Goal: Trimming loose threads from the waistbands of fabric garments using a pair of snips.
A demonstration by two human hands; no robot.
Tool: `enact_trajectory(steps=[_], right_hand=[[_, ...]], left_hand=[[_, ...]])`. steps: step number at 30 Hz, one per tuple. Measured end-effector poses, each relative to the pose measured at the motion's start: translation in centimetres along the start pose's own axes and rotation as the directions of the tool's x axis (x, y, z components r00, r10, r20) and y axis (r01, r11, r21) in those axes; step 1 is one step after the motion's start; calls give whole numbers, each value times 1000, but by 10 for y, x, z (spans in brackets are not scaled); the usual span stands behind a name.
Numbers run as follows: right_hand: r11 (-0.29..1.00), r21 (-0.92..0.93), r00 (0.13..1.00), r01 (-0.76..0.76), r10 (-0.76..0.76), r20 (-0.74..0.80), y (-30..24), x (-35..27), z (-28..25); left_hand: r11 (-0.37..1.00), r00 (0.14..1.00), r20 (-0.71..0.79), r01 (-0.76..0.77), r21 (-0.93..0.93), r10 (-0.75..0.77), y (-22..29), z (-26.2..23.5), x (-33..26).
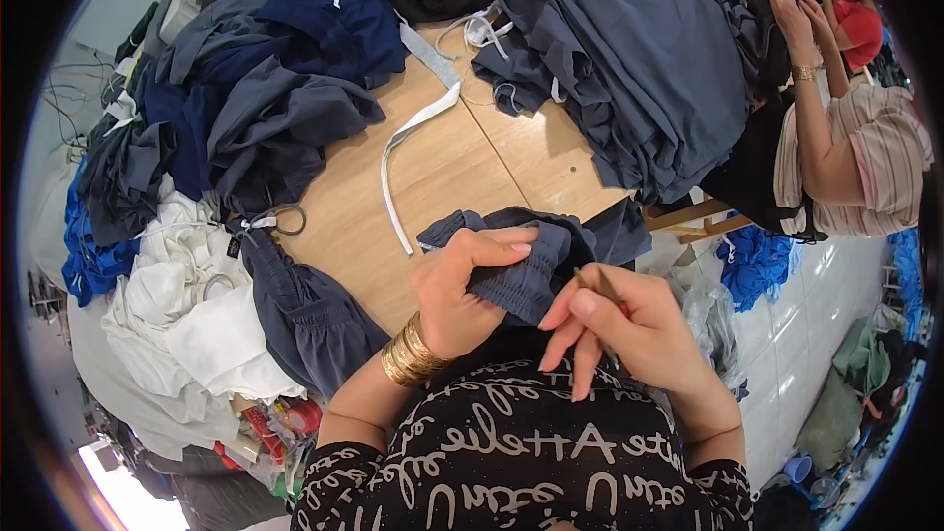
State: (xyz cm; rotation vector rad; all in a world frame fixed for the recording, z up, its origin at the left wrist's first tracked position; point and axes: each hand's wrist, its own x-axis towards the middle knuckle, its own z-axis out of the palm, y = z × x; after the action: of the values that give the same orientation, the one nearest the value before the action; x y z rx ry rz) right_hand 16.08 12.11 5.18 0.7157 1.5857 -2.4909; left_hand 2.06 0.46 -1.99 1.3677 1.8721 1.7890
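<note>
My left hand (457, 280) is closed on the gathered elastic waistband of a dark grey garment (513, 285), thumb on top, held up in front of my chest. Just to its right, my right hand (639, 324) grips small thread snips (607, 287). Their metal blades point up between thumb and fingers, beside the waistband's edge, and a bit of red shows at the handle. Whether the blades touch the cloth I cannot tell. Beyond my hands, a long white strip (393, 162) curves over the wooden table (442, 187).
Dark grey cloth (629, 59) is heaped at the far right, navy and grey garments (324, 29) at the far left. White cloth (206, 305) and a gathered dark grey garment (310, 310) lie at the left edge. A co-worker in a striped top (855, 157) stands to the right.
</note>
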Motion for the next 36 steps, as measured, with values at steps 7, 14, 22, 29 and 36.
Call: enact_trajectory(steps=[7,14,22,29,36], right_hand=[[994,44,995,-99,98,25,14,12,-2],[997,17,996,-81,81,29,17,15,0],[996,11,996,-83,83,28,17,16,-1],[997,46,998,-61,60,21,21,16,0],[997,82,996,15,-8,-85,18,15,-2]], left_hand=[[988,996,0,-93,119,94,4,1,2],[988,996,16,-87,124,86,6,1,3],[985,994,37,-107,133,103,6,0,4],[983,993,34,-120,139,116,5,2,5],[975,989,66,-140,172,130,3,1,4]])
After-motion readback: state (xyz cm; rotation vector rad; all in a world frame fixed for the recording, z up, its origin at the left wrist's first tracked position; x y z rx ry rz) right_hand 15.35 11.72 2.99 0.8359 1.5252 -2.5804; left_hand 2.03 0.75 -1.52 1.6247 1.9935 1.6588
